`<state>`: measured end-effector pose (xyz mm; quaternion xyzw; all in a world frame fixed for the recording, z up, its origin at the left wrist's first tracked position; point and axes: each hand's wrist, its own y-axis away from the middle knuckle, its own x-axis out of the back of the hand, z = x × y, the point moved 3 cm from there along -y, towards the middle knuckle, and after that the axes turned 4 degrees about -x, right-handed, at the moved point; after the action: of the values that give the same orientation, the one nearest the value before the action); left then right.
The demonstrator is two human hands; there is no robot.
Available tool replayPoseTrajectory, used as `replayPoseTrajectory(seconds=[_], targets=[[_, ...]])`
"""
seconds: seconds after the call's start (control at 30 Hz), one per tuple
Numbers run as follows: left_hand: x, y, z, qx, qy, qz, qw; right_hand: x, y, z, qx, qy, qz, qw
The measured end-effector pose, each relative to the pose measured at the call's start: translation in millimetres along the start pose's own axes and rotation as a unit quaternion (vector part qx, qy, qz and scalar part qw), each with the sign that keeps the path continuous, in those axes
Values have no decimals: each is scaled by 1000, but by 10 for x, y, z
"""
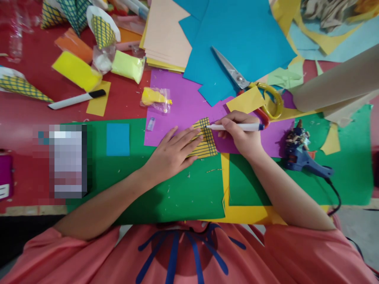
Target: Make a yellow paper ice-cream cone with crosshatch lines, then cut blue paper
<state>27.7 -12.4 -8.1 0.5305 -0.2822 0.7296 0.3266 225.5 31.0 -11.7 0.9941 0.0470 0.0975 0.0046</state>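
A small yellow paper piece (211, 146) with dark crossing lines lies where the purple sheet (183, 90) meets the green sheet (183, 193). My left hand (173, 152) rests flat on its left part, fingers stretched out and covering some of the lines. In my right hand (241, 136) is a white marker pen (247, 127) with a blue end. The pen's tip touches or nearly touches the lined paper near its top; the exact contact cannot be made out. On the right side of the paper the lines form a grid, while mostly one-way stripes show near my left fingers.
Scissors (237, 77) with yellow and red handles lie behind my right hand. A blue glue gun (308, 161) and a cardboard tube (340, 79) are at right. At left are a blurred phone-like object (68, 161), a capped marker (77, 99) and clay packets (77, 71).
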Motion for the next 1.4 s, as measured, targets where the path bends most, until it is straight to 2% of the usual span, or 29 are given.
replayPoseTrajectory(seconds=[0.17,0.37,0.87,1.07,1.4], targets=[[-11,1,-2,-1,-2,-3,1000,-41,8,-40,13,63,-32,997],[1,-4,-1,2,8,5,1000,-60,1,-55,27,110,-38,993],[-7,5,0,7,26,16,1000,-50,2,-66,-15,71,-57,996],[-17,3,-15,24,20,11,999,-19,8,-8,-16,25,-26,999],[-30,0,-24,35,3,15,999,-54,11,-54,-4,79,-46,996]])
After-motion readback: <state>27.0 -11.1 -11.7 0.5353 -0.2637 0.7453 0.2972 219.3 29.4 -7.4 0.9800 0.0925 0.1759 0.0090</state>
